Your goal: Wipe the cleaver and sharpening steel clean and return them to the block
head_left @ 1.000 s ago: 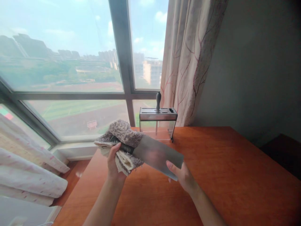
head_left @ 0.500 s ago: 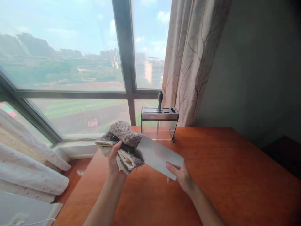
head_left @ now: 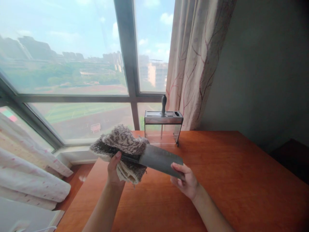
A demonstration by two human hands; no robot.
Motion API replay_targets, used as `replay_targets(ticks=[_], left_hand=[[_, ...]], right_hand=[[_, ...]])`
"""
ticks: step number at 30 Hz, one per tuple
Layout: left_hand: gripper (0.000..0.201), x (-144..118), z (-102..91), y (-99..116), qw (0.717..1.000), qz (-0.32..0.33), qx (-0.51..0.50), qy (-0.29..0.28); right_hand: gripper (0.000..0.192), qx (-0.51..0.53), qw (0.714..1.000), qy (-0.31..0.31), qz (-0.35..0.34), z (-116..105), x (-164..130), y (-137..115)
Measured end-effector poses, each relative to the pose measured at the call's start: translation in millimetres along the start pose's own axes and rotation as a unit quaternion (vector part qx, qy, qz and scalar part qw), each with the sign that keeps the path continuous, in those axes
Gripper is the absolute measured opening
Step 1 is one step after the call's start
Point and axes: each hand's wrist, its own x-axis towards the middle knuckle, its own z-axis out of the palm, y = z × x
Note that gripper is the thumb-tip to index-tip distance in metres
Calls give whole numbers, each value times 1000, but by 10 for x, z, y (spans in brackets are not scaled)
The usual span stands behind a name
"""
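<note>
A broad steel cleaver (head_left: 160,159) hangs above the wooden table (head_left: 229,180), blade pointing right. My left hand (head_left: 113,169) grips a fuzzy grey-and-cream cloth (head_left: 120,145) that is wrapped over the cleaver's dark handle end. My right hand (head_left: 185,182) pinches the far end of the blade between thumb and fingers. The blade's flat side is tipped away, so it looks narrow and dark.
A knife block (head_left: 163,125) with clear walls and a metal top stands at the table's back edge, one dark handle (head_left: 163,103) sticking up from it. A patterned curtain (head_left: 195,61) hangs behind it. Large windows and white fabric (head_left: 31,180) lie to the left.
The cleaver has rotated about its length, so its face now shows darker and narrower. Both hands kept their hold; the cloth bunched slightly left over the handle.
</note>
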Motion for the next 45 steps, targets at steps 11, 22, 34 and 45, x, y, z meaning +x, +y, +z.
replay_targets(ticks=[11, 22, 34, 45], left_hand=[[32, 20, 198, -18, 999, -14, -24, 44], [69, 42, 225, 21, 993, 67, -74, -69], [60, 97, 60, 134, 995, -3, -91, -26], [26, 79, 62, -39, 996, -66, -61, 12]], right_hand=[[32, -280, 940, 76, -181, 64, -101, -55], [32, -340, 902, 109, -241, -13, -109, 157], [37, -289, 929, 92, -212, 134, -122, 132], [40, -350, 929, -24, -117, 114, -151, 151]])
